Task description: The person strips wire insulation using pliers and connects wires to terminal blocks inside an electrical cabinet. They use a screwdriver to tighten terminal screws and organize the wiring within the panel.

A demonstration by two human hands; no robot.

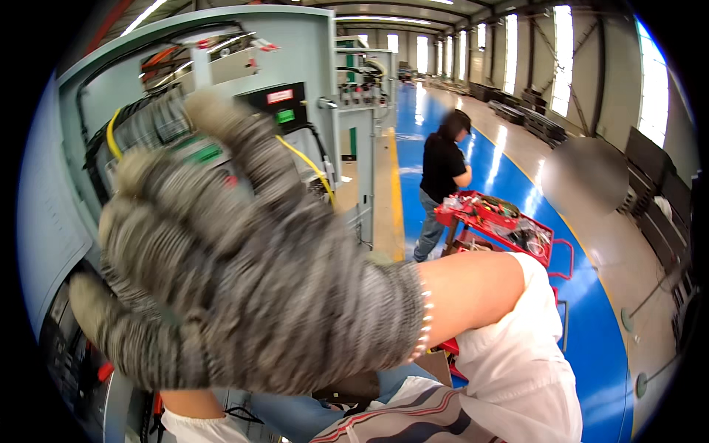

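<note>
My right hand [273, 258], in a grey knitted work glove, fills the left and middle of the view, blurred by motion. Its fingers are spread and nothing shows in them. It hangs in front of an open, pale green electrical cabinet [314, 44]. Past the fingertips are a black panel device [281, 103] with a lit green display, grey corrugated conduit [159, 122] and yellow wires [306, 161]. The glove hides much of the interior. Of my left arm, only a bare strip of forearm [193, 403] and a white cuff show; the right hand covers the left hand.
A red tool cart [509, 225] loaded with tools and parts stands to the right. Beside it a person [442, 166] in a black top stands on the blue floor [480, 162]. Another cabinet [365, 88] is behind mine. Dark metal frames [532, 122] line the far wall.
</note>
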